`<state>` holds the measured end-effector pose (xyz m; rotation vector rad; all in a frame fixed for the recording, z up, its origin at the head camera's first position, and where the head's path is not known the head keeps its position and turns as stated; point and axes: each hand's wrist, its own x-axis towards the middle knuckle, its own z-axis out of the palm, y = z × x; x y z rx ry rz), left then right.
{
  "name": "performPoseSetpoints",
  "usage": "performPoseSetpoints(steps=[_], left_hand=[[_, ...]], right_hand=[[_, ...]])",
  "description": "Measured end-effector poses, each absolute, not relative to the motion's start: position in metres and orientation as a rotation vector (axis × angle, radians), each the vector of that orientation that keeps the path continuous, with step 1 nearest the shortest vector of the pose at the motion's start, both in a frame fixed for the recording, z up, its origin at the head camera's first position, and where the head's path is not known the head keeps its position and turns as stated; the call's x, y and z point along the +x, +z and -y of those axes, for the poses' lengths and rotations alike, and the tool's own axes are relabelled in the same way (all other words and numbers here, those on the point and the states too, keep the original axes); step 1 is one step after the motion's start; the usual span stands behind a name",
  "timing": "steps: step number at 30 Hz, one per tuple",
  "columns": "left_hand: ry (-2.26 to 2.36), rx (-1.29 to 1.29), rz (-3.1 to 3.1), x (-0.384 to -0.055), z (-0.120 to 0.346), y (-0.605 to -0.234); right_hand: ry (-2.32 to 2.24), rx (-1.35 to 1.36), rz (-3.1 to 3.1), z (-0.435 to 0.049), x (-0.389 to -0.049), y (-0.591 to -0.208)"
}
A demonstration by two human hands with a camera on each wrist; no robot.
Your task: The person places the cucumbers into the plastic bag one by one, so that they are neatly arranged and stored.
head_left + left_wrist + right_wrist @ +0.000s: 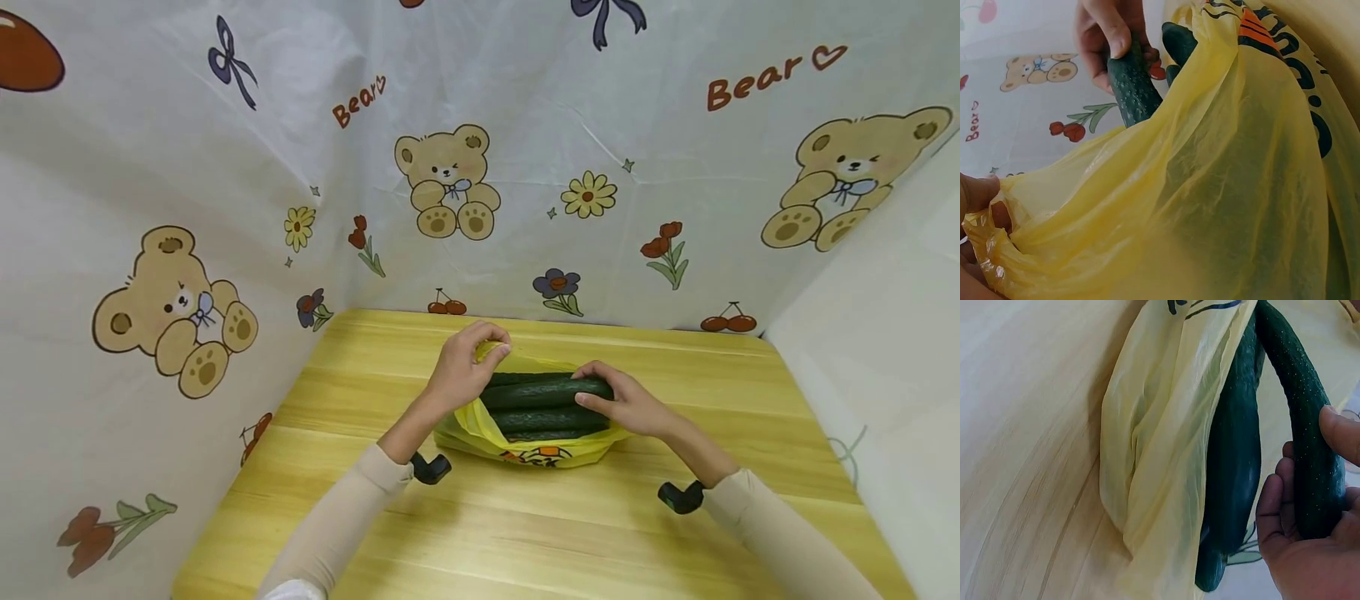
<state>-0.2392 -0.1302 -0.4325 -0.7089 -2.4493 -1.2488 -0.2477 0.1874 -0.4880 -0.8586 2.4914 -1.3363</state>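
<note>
A yellow plastic bag with dark print lies on its side on the table, its mouth showing several dark green cucumbers. My left hand pinches the gathered edge of the bag at its left end; in the left wrist view the thin film bunches between thumb and fingers. My right hand grips the right end of the top cucumber, thumb on one side and fingers on the other. In the right wrist view this cucumber stands apart from the others at the gripped end, while its far end meets the bag.
The yellow wood-grain table runs back to a white bear-print cloth hanging behind and along the left. A plain white surface borders the right side. Black wrist camera mounts sit under both forearms.
</note>
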Motion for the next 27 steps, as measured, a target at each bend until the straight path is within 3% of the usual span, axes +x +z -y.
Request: performPoseSetpoints(steps=[12,27], left_hand=[[-1.266,-0.726,2.439,-0.241,0.13,-0.432],[-1.222,-0.721,2.437,-0.24,0.129,-0.43]], right_hand=[[-1.234,-0.878,-2.537,-0.167,-0.254,-0.493],[-1.294,-0.864,-2.535,-0.179,-0.255,-0.494]])
